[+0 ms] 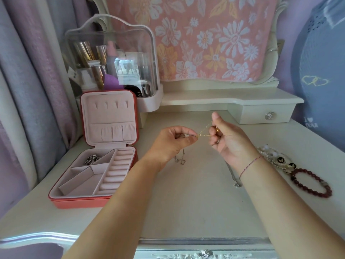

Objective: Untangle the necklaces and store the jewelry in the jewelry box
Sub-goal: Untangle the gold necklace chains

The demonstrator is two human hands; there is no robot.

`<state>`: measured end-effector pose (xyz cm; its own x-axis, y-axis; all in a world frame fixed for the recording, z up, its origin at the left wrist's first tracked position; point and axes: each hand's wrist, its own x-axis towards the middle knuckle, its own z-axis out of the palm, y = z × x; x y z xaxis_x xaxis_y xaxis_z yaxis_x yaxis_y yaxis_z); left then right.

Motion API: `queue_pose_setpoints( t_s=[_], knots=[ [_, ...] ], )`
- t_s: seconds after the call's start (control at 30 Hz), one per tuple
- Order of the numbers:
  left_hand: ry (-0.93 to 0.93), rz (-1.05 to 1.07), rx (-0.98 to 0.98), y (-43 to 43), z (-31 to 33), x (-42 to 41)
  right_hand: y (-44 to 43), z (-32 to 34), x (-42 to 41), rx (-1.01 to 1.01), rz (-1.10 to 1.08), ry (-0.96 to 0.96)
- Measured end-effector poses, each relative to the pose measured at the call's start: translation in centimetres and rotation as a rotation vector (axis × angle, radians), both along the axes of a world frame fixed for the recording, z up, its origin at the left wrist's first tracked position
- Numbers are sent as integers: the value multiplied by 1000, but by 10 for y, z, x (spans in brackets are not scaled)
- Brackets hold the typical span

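Observation:
My left hand (170, 142) and my right hand (226, 137) are raised above the dressing table, each pinching part of the tangled necklaces (202, 133). A thin gold chain stretches between the two hands. A silver chain (180, 159) hangs down from my left hand to the table. Another silver chain with a pendant (235, 179) lies under my right wrist. The red jewelry box (93, 176) stands open at the left, pink inside, with a silver piece (91, 159) in its back left compartment.
A dark red bead bracelet (311, 183) and a pearl and charm bracelet (274, 158) lie on the table at the right. A clear cosmetics case (112, 60) stands behind the box. A small drawer unit (265, 114) sits at the back right.

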<state>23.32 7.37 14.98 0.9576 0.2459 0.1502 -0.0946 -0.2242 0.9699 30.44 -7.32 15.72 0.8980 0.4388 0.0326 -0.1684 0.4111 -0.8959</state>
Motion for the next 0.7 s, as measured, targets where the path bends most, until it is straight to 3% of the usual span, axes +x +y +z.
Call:
queue_pose_setpoints(
  t_s=[0.17, 0.4, 0.57, 0.7],
  knots=[
    [-40, -9, -10, 0, 3, -2, 0, -1, 0, -43, 50, -29],
    [-95, -20, -88, 2, 4, -2, 4, -5, -3, -257, 56, -198],
    [-63, -13, -164, 3, 5, -1, 3, -5, -2, -194, 68, -233],
    [-57, -19, -189, 4, 3, 1, 3, -5, -3, -211, 32, -377]
  ],
)
